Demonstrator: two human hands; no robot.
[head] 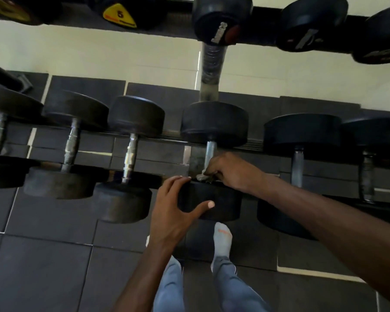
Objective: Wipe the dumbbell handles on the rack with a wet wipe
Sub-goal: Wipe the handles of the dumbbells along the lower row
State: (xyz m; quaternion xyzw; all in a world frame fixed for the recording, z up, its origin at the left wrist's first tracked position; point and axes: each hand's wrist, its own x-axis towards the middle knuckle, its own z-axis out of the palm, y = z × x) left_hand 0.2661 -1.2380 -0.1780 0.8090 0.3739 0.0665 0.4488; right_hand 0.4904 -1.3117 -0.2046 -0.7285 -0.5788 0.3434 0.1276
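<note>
The right hand grips the wet wipe round the dumbbell handle; beside it, the left hand clasps the near weight head.

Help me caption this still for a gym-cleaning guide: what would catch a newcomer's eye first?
First, the two bare arms reaching in from below to one dumbbell at the middle of the lower rack row: the right hand grips a wet wipe at the near end of its metal handle, while the left hand holds the near weight head. Next, the yellow plate marked 5 on the upper row, top left.
</note>
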